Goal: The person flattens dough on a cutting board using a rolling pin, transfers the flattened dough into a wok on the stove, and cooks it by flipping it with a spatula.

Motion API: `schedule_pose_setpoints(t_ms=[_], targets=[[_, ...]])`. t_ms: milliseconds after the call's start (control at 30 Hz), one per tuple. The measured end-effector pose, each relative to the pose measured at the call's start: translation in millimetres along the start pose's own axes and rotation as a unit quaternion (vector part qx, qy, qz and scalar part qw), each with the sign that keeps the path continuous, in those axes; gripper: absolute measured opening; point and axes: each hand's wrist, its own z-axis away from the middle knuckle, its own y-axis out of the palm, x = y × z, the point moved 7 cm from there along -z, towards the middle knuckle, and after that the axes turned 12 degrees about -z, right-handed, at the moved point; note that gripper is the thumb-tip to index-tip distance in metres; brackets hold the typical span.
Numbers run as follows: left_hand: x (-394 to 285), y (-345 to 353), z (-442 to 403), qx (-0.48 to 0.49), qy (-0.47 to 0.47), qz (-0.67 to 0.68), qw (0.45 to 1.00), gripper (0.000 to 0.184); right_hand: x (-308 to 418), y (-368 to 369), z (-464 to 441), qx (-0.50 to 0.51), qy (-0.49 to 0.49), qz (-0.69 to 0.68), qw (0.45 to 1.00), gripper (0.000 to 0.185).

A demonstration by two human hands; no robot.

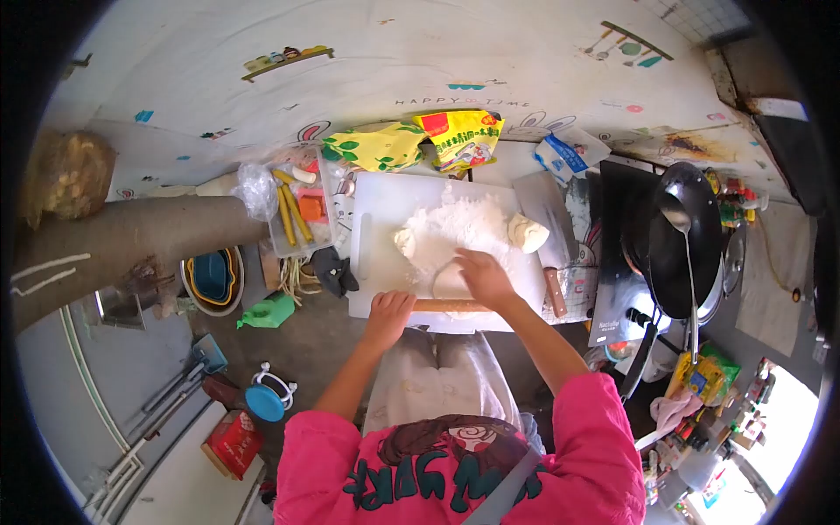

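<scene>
A white cutting board lies in front of me with a spread of white flour over its middle. My left hand is wrapped round the left end of a wooden rolling pin near the board's front edge. Over a flat round of dough, my right hand has its fingers apart, holding nothing. One dough lump sits at the flour's right side, a smaller piece at its left. A cleaver lies along the board's right edge.
Yellow packets and a blue-white bag stand behind the board. At the left are a clear tray with vegetables and a dark cloth. A black wok with a ladle is at the right.
</scene>
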Motion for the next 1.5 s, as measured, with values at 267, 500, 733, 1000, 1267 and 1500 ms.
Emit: schedule_pose_setpoints(t_ms=[267,500,733,1000,1267,1500], targets=[[-6,8,4,-0.008,0.015,0.027,0.999,0.032,-8,2,6,-0.015,0.099,0.108,0.989,0.025],[-6,9,10,-0.032,0.003,0.033,0.999,0.032,-8,6,-10,0.055,0.062,0.049,0.995,0.016],[-3,3,8,-0.035,-0.029,0.016,0.999,0.031,-23,-56,-80,-0.11,-0.013,0.003,0.994,0.022],[-3,10,12,-0.041,-0.033,0.016,0.999,0.03,13,-32,-55,0.054,-0.109,0.132,0.984,0.017],[7,9,26,-0.071,-0.055,0.041,0.995,0.032,-6,-10,-42,0.027,-0.165,0.163,0.972,0.007],[28,5,52,-0.031,-0.036,-0.001,0.999,0.034,-16,48,-3,0.144,-0.037,0.141,0.979,0.013]])
